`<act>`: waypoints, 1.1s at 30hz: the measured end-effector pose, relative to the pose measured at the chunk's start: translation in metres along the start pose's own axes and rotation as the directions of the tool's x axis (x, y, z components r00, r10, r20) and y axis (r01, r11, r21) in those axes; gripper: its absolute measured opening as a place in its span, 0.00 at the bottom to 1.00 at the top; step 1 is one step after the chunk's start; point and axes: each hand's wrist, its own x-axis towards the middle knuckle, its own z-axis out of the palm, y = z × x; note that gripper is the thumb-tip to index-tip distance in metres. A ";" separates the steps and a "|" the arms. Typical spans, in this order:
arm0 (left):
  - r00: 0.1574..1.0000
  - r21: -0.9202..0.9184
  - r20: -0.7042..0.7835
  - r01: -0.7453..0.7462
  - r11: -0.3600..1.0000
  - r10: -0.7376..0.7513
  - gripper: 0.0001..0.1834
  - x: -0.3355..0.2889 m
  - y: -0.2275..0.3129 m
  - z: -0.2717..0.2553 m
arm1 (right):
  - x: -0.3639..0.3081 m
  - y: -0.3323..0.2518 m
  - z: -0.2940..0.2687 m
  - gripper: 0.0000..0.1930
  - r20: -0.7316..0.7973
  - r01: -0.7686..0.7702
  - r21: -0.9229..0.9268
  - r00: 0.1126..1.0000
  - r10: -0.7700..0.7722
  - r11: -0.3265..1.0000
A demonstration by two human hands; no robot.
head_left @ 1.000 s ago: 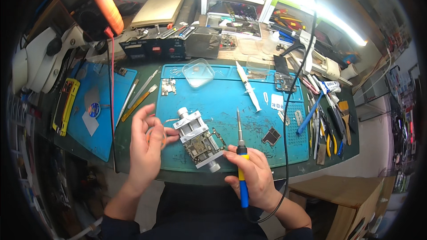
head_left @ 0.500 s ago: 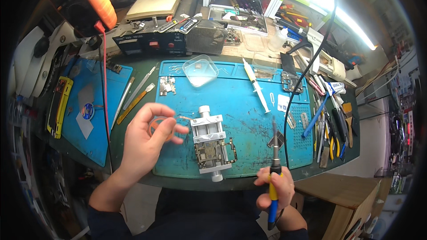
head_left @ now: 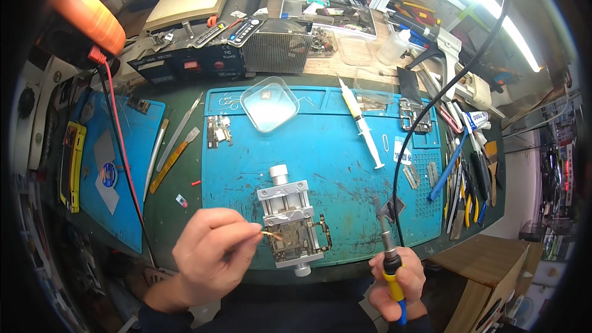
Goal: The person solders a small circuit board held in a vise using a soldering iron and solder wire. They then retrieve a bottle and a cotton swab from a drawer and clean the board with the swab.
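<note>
My left hand (head_left: 214, 251) is closed, pinching a thin copper-coloured desoldering braid (head_left: 270, 233) between thumb and forefinger. The braid's free end reaches over the circuit board (head_left: 295, 245); I cannot tell whether it touches. That board sits clamped in a silver metal holder (head_left: 285, 201) on the blue mat, and a narrow, bent board piece (head_left: 327, 234) sticks out on its right. To the right, my right hand (head_left: 399, 280) is wrapped round the yellow and blue handle of a soldering iron (head_left: 391, 262). The iron's tip points up and away, apart from the board.
A clear plastic dish (head_left: 269, 106) and a syringe (head_left: 361, 120) lie on the blue mat (head_left: 345, 209). Pliers, tweezers and other tools (head_left: 468, 179) crowd its right side. A black cable (head_left: 431, 102) hangs across the right. A blue-fronted box-shaped device (head_left: 191, 61) stands behind.
My left hand has come down and nearer, bringing the braid's end over the board; the orange spool has gone from sight. My right hand with the iron has shifted slightly right and nearer.
</note>
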 end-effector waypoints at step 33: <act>0.991 -0.033 0.056 0.125 0.992 -0.124 0.13 0.009 0.009 0.020 | 0.020 -0.012 -0.001 0.17 0.039 -0.177 0.004 0.984 0.176 0.984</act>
